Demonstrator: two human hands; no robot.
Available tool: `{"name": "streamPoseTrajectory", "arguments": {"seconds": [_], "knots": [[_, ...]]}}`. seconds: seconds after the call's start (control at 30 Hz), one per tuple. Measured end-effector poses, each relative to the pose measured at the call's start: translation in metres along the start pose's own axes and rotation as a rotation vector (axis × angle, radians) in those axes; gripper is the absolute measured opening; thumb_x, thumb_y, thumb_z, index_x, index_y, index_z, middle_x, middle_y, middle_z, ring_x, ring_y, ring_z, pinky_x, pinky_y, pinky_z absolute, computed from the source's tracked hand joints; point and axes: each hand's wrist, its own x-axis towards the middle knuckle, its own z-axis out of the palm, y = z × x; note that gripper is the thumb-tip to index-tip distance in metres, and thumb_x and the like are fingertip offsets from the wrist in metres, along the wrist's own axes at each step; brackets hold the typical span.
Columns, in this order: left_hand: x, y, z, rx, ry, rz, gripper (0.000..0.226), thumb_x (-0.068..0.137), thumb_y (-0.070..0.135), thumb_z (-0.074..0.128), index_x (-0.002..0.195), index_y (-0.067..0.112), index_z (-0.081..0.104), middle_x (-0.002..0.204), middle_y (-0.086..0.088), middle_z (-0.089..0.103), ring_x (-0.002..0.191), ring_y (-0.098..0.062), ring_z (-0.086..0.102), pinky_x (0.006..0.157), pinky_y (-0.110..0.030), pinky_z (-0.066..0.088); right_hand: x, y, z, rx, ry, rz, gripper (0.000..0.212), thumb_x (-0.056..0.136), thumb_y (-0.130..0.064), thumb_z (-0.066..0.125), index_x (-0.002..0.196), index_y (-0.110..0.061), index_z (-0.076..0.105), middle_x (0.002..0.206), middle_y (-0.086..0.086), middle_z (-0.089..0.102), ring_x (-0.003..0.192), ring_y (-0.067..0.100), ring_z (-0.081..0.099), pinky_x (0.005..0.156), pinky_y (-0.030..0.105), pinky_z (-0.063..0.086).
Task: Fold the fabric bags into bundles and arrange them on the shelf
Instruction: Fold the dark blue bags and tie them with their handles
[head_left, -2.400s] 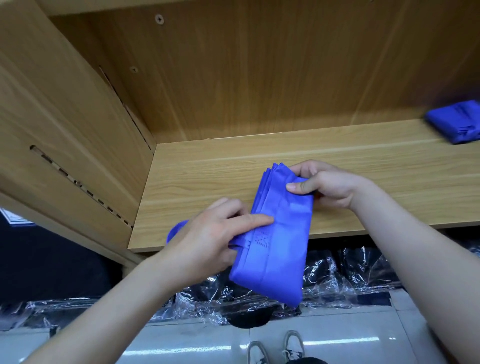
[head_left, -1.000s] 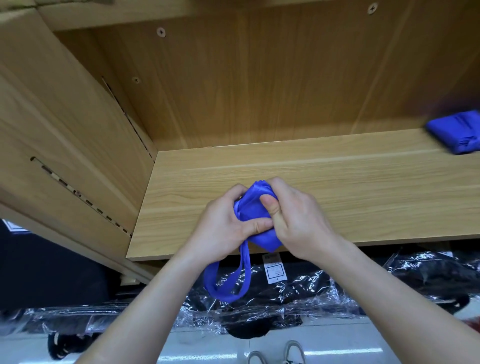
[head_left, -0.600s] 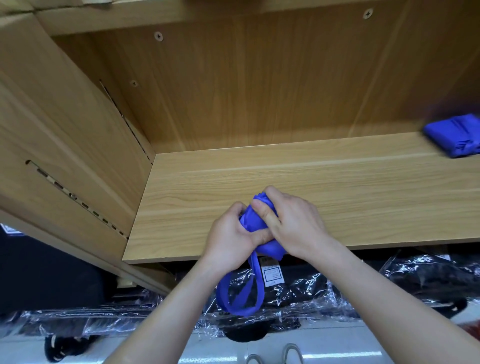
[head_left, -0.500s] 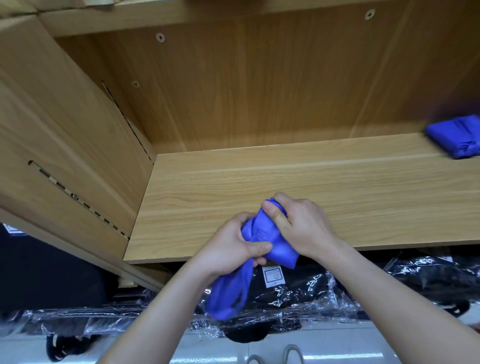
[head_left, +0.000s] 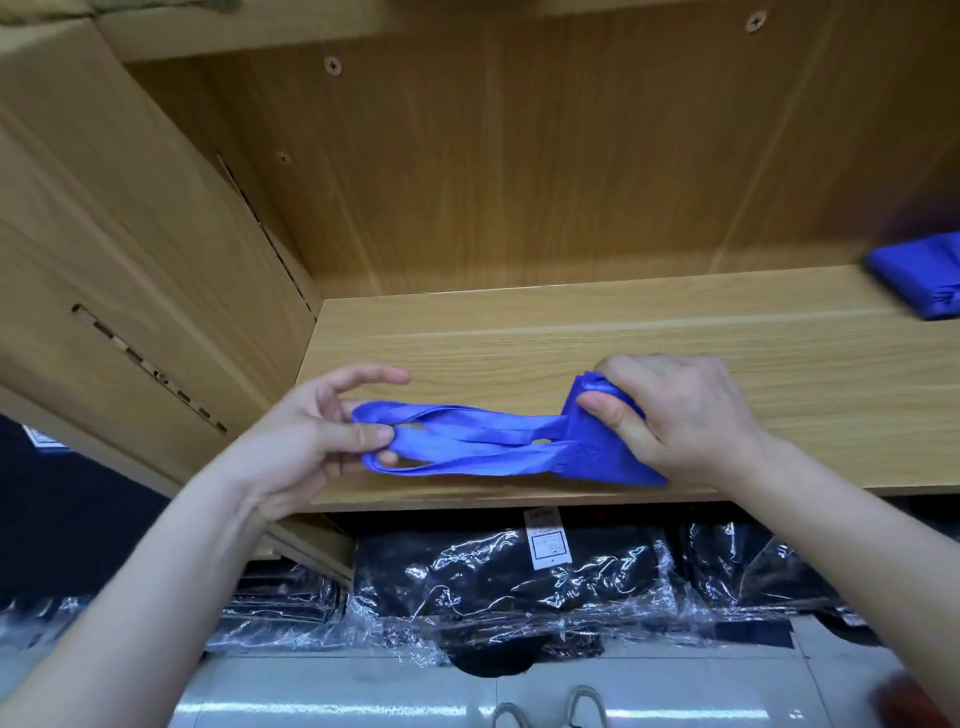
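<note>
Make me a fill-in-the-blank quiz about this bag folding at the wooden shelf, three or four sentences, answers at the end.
The left hand pinches the handle straps, whose colour is ____.
The right hand grips the folded bag body over the shelf, near its ____ edge.
Another bundle lies at the shelf's far ____ end.
Under the shelf, black packs are wrapped in clear ____.
Missing words: blue; front; right; plastic.

Folded blue fabric bag (head_left: 597, 452), handles (head_left: 457, 441) stretched leftward above shelf (head_left: 519, 338).
</note>
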Motion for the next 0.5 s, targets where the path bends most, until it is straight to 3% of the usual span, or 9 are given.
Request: {"name": "streamPoseTrajectory", "arguments": {"seconds": [0.07,0.1,0.17,0.23,0.27,0.33,0.43,0.5], "knots": [[-0.002,0.0,0.014,0.007,0.126,0.093,0.052,0.069,-0.022,0.064,0.109,0.011,0.062,0.071,-0.012,0.068,0.058,-0.022,0.067,0.059,-0.026,0.059,-0.002,0.002,0.002,-0.051,0.052,-0.023,0.062,0.103,-0.05,0.026,0.073,-0.007,0.06,0.058,0.002,0.057,0.05,0.027,0.058,0.043,0.024,0.03],[0.001,-0.003,0.018,0.147,0.215,0.133,0.05,0.075,-0.026,0.053,0.105,0.014,0.063,0.072,-0.008,0.069,0.061,-0.019,0.065,0.062,-0.027,0.057,-0.002,0.002,0.003,-0.076,0.068,-0.031,0.06,0.103,-0.048,0.028,0.072,-0.007,0.06,0.057,0.002,0.056,0.05,0.027,0.058,0.045,0.023,0.028],[0.007,-0.011,0.024,0.58,0.4,0.196,0.04,0.083,-0.012,0.055,0.092,0.025,0.067,0.074,0.003,0.07,0.063,-0.011,0.057,0.066,-0.025,0.048,-0.003,0.003,0.004,-0.123,0.082,-0.047,0.059,0.103,-0.047,0.03,0.072,-0.007,0.061,0.057,0.002,0.056,0.051,0.026,0.059,0.045,0.023,0.028],[0.008,-0.014,0.025,0.768,0.503,0.187,0.026,0.084,0.004,0.066,0.081,0.03,0.068,0.078,0.005,0.071,0.065,-0.007,0.057,0.07,-0.025,0.045,-0.002,0.004,0.002,-0.156,0.09,-0.068,0.059,0.103,-0.046,0.03,0.071,-0.008,0.062,0.057,0.003,0.056,0.05,0.026,0.059,0.044,0.023,0.03],[0.008,-0.014,0.026,0.709,0.517,0.175,0.021,0.086,0.006,0.067,0.082,0.027,0.069,0.078,0.003,0.073,0.067,-0.008,0.06,0.073,-0.027,0.047,-0.002,0.004,0.002,-0.168,0.093,-0.073,0.058,0.103,-0.046,0.031,0.071,-0.009,0.062,0.057,0.003,0.056,0.05,0.026,0.06,0.042,0.023,0.033],[0.006,-0.012,0.028,0.345,0.472,0.174,0.019,0.091,0.0,0.06,0.094,0.018,0.067,0.074,-0.003,0.073,0.067,-0.012,0.066,0.074,-0.033,0.052,-0.001,0.003,0.002,-0.189,0.089,-0.072,0.056,0.102,-0.046,0.032,0.072,-0.009,0.062,0.058,0.004,0.056,0.05,0.027,0.06,0.039,0.026,0.036],[0.004,-0.004,0.043,-0.303,0.314,0.217,0.028,0.092,-0.008,0.047,0.111,0.009,0.059,0.063,-0.007,0.063,0.062,-0.019,0.066,0.061,-0.031,0.057,-0.001,0.0,0.007,-0.209,0.09,-0.063,0.057,0.103,-0.047,0.03,0.073,-0.01,0.062,0.059,0.004,0.057,0.051,0.026,0.06,0.039,0.027,0.038],[0.001,-0.002,0.056,-0.556,0.248,0.258,0.028,0.095,-0.006,0.039,0.108,0.011,0.057,0.054,0.0,0.045,0.048,-0.012,0.052,0.049,-0.023,0.049,-0.003,-0.003,0.011,-0.202,0.083,-0.046,0.057,0.103,-0.047,0.03,0.073,-0.01,0.062,0.059,0.003,0.057,0.051,0.026,0.06,0.039,0.027,0.036]]}}
